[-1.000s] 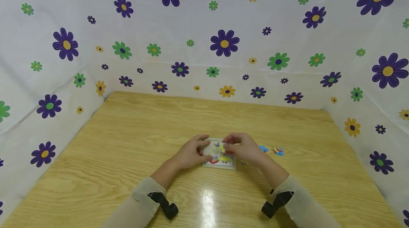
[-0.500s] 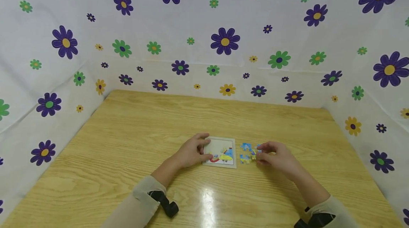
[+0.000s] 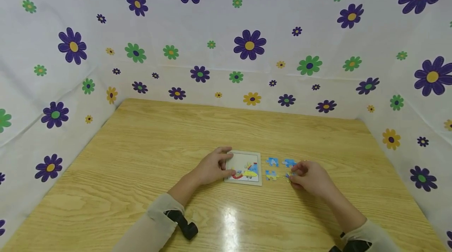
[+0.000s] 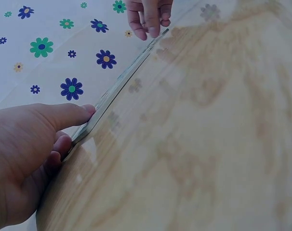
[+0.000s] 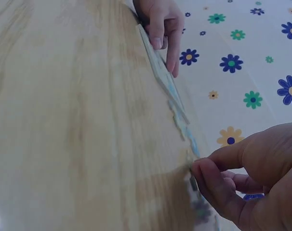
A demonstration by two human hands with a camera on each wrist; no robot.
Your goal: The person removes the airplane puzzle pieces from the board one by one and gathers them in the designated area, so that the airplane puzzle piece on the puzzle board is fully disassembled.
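A small square jigsaw puzzle board (image 3: 241,159) lies on the table, its upper left part bare and a colourful picture along its bottom and right. My left hand (image 3: 211,168) holds the board's left edge, thumb at the lower corner and fingers at the upper one. To the right of the board, my right hand (image 3: 311,177) pinches a yellow and purple puzzle piece (image 3: 287,177) between thumb and fingers, low over the table. Its fingertips partly cover that piece. In the right wrist view the thumb and index finger (image 5: 223,156) come together right at the row of pieces.
Loose blue puzzle pieces (image 3: 272,162) lie just right of the board, another blue piece (image 3: 289,163) beside my right fingertips and a blue and yellow one (image 3: 271,175) in front. The wooden table (image 3: 169,126) is enclosed by a flowered cloth (image 3: 212,16).
My right hand has moved from over the board to the right with the yellow and purple puzzle piece, baring more of the board. My left hand stays at the board's left edge.
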